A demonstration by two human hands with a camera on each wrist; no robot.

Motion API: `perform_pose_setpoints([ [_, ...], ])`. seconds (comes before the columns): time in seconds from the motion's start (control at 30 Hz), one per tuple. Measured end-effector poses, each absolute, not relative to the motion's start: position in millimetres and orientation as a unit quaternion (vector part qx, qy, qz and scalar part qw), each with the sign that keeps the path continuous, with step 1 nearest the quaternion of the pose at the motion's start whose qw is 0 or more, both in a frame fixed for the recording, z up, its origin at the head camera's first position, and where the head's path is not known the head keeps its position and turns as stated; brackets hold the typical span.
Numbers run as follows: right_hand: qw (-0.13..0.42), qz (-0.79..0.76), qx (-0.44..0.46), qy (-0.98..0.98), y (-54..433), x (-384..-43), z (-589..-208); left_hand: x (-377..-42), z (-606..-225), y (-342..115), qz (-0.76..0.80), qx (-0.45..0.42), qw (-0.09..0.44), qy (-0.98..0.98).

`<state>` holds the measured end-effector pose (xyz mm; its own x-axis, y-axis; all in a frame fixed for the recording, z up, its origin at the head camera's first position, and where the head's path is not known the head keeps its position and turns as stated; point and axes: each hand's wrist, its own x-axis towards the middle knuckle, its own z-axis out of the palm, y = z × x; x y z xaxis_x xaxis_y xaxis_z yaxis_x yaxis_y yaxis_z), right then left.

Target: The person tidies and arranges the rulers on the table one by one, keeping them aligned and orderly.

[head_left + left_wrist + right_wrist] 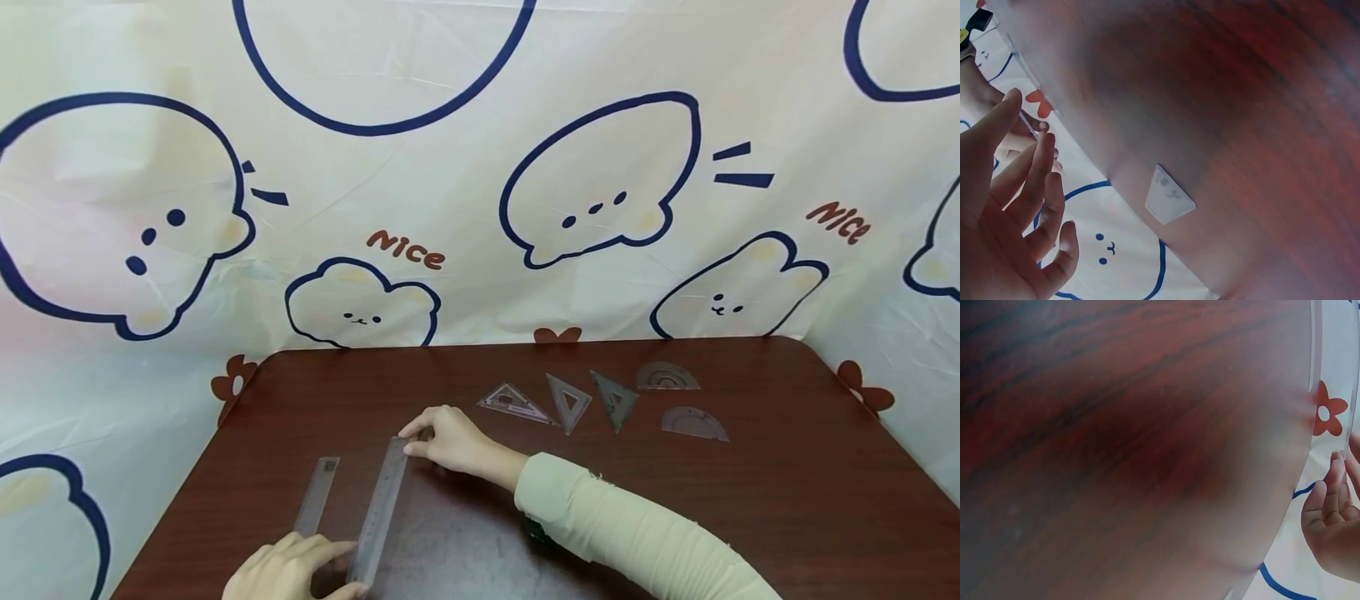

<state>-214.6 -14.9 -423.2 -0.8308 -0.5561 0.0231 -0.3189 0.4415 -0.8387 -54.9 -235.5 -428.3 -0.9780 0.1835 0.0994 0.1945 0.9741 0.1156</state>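
The left hand (pixel 281 571) and right hand (pixel 450 442) pinched opposite ends of a straight, clear plastic ruler (pixel 382 508) at the left part of the dark-brown wooden table (pixel 750 517). The frame's lower edge cut off the left hand, which hid the near end of a second translucent straight ruler (pixel 318 492). Near the far edge, from its middle towards the right corner, lay two clear plastic triangles (pixel 527 412), a grey-green triangular set square (pixel 626 408) and two clear semicircular protractors (pixel 694 424), their markings illegible.
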Motion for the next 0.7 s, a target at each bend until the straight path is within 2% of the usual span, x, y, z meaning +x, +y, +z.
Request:
perform_pose_setpoints([
  [0.1,0.128,-0.462,-0.261,0.838,-18,-213,-424,-54,-430,-240,-0.066,-0.107,0.037,-0.991],
  [0.3,0.13,-0.465,-0.266,0.834,-27,-210,-426,-49,-431,-244,-0.065,-0.059,-0.006,-0.996],
  [0.43,0.125,-0.459,-0.265,0.839,-34,-209,-429,-46,-433,-248,-0.073,-0.041,-0.016,-0.996],
  [0.7,0.125,-0.443,-0.266,0.847,-44,-204,-433,-50,-443,-279,-0.115,-0.162,-0.058,-0.978],
])
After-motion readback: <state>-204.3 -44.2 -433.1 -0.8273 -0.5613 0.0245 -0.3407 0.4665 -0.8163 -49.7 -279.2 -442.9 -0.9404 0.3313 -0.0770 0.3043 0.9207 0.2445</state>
